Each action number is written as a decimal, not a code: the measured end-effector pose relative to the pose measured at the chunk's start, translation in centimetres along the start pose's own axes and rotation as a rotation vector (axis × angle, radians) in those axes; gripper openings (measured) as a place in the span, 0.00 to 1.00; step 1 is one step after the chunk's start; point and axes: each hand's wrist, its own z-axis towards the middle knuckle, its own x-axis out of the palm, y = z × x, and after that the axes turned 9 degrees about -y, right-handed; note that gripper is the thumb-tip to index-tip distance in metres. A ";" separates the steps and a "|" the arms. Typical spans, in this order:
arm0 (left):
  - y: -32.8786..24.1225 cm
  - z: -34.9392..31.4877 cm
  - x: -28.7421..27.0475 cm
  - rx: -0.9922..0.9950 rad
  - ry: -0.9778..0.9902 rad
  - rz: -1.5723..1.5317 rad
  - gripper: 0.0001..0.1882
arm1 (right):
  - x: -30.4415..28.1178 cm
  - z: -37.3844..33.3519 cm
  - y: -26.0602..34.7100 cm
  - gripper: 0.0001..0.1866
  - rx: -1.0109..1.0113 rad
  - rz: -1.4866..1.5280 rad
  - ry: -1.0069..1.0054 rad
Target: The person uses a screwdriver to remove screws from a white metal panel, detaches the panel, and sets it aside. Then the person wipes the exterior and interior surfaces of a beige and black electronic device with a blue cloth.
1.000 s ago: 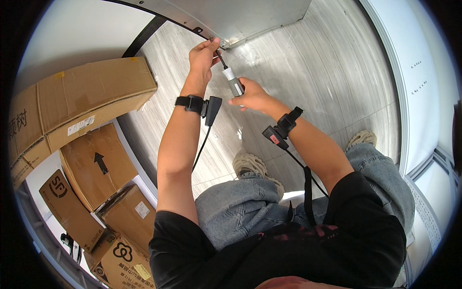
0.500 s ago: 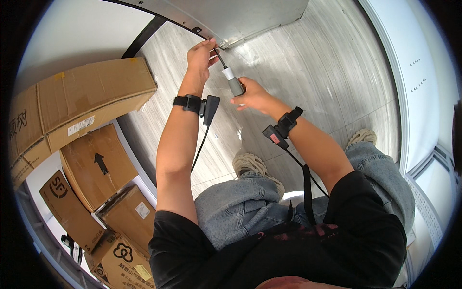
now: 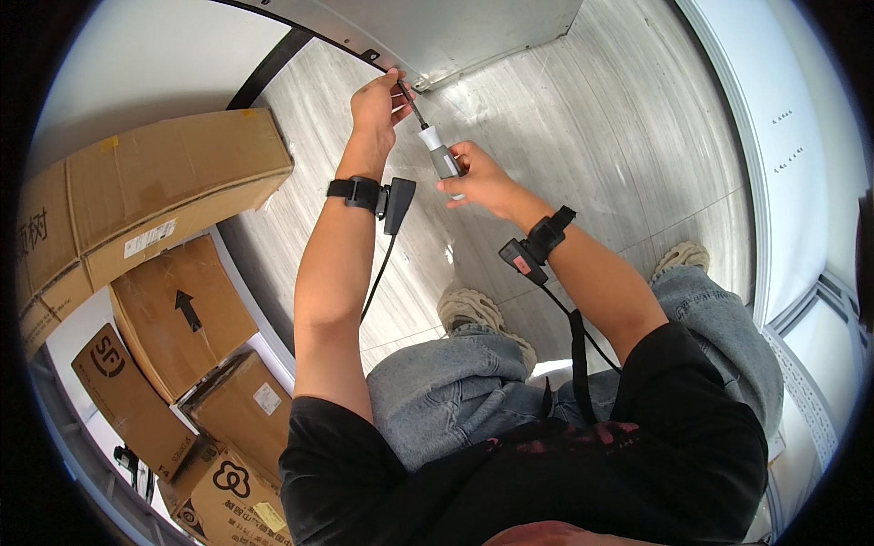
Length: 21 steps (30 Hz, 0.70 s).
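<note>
My right hand (image 3: 481, 179) is wrapped round the grey and white handle of a screwdriver (image 3: 443, 159). Its thin dark shaft slants up and left to the lower edge of a grey metal panel (image 3: 473, 41). At the shaft's far end, my left hand (image 3: 373, 109) has its fingers curled in around the shaft, close to the panel's corner. The tip lies among those fingers, and whether a screw sits there is too small to tell. A small dark tab (image 3: 370, 55) sticks out of the panel edge just beyond my left fingertips.
Cardboard boxes (image 3: 173, 173) are piled on the left, with several more (image 3: 187, 309) below them. A white wall or door panel (image 3: 774, 136) curves along the right. Pale wood-look floor (image 3: 619, 146) lies beneath my hands, my shoes (image 3: 478, 309) on it. Cabled black devices are strapped to both wrists.
Both hands stay nearly in place at the panel edge, still on the screwdriver. The right fingers have shifted slightly on the handle, and the view has moved a little.
</note>
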 end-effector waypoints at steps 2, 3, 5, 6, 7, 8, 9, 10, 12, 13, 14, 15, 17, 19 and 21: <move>0.1 0.0 0.0 -0.016 -0.001 -0.030 0.11 | 0.1 -0.5 0.9 0.26 0.005 -0.084 0.003; 0.2 0.1 0.0 -0.022 0.003 -0.048 0.11 | 0.2 -0.6 1.2 0.27 0.007 -0.125 0.002; 0.2 0.2 0.0 -0.039 0.020 -0.081 0.11 | 0.5 -0.7 1.2 0.26 -0.030 -0.180 -0.040; 0.2 0.2 0.0 -0.050 0.035 -0.096 0.11 | 0.5 -0.7 1.2 0.26 -0.049 -0.208 -0.063; 0.2 0.2 0.0 -0.061 0.049 -0.112 0.11 | 0.3 -0.6 1.0 0.28 -0.031 -0.133 -0.045; 0.2 0.2 0.1 -0.076 0.061 -0.125 0.11 | 0.1 -0.2 0.6 0.29 -0.013 -0.059 -0.026; 0.3 0.3 0.0 -0.090 0.069 -0.141 0.11 | 0.1 -0.2 0.7 0.31 0.006 0.013 -0.004; 0.3 0.4 -0.1 -0.104 0.077 -0.156 0.10 | -0.2 -0.2 0.8 0.29 0.074 0.146 0.033; 0.4 0.6 -0.2 -0.106 0.084 -0.158 0.11 | -0.8 -0.4 1.2 0.25 0.211 0.413 0.105; 0.4 0.7 -0.1 -0.106 0.089 -0.159 0.11 | -0.7 -0.4 0.9 0.27 0.135 0.317 0.066; 0.5 0.8 -0.1 -0.101 0.094 -0.167 0.11 | -0.5 -0.2 0.3 0.29 0.060 0.222 0.027; 0.5 0.8 0.0 -0.097 0.098 -0.174 0.12 | -0.3 -0.3 0.2 0.30 -0.014 0.127 -0.012; 0.6 0.8 0.1 -0.094 0.104 -0.192 0.12 | -0.1 -0.1 0.2 0.30 -0.085 -0.010 -0.025; 0.6 0.7 0.1 -0.097 0.107 -0.216 0.13 | 0.0 -0.1 0.5 0.29 -0.100 -0.100 -0.019; 0.7 0.8 0.1 -0.102 0.110 -0.222 0.13 | -0.1 -0.2 1.0 0.29 -0.061 -0.145 0.006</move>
